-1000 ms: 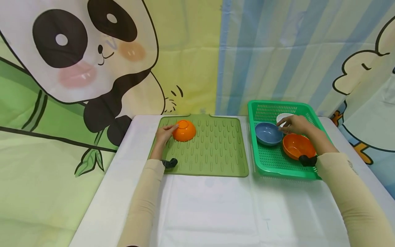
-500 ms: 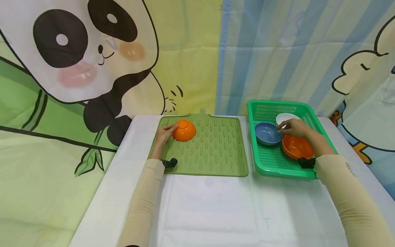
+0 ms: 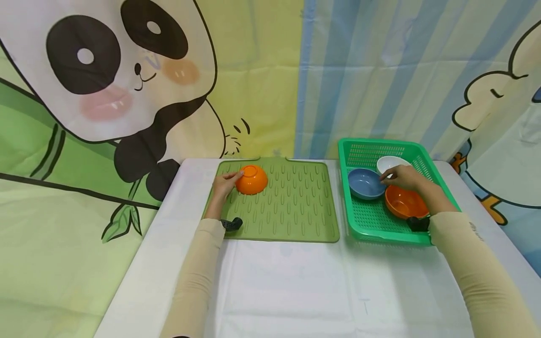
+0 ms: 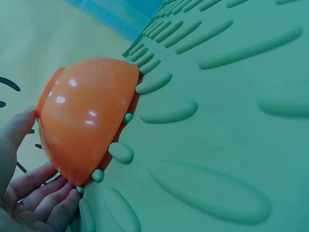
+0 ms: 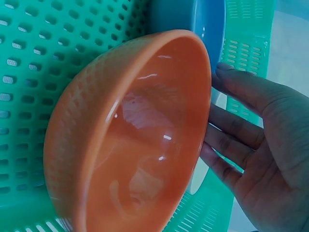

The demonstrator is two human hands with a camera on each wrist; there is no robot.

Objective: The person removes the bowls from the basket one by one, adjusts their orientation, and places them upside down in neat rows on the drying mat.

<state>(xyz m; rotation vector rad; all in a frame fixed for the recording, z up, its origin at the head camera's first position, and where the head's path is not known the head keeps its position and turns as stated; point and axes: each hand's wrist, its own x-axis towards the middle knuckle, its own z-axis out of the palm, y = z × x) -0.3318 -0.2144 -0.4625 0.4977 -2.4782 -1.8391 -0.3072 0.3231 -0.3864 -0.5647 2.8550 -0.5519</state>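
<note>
An orange bowl (image 3: 253, 180) lies upside down on the olive-green ridged mat (image 3: 296, 206). My left hand (image 3: 225, 185) holds it from the left; in the left wrist view the thumb (image 4: 21, 126) touches its foot and the fingers (image 4: 50, 195) meet its rim. Inside the green basket (image 3: 389, 237), my right hand (image 3: 403, 177) pinches the right rim of a blue bowl (image 3: 364, 182). Another orange bowl (image 5: 140, 150) partly hides those fingers in the right wrist view, while the thumb (image 5: 251, 87) shows at the blue rim.
A white bowl (image 3: 390, 162) sits at the back of the basket, partly behind my right hand. The basket stands right of the mat on a white-covered table (image 3: 287, 286). A printed curtain (image 3: 262, 80) with a panda hangs behind.
My right hand has shifted slightly forward and down from near the white bowl to the blue bowl's rim, uncovering more of the white bowl. The left hand and its bowl stay put.
</note>
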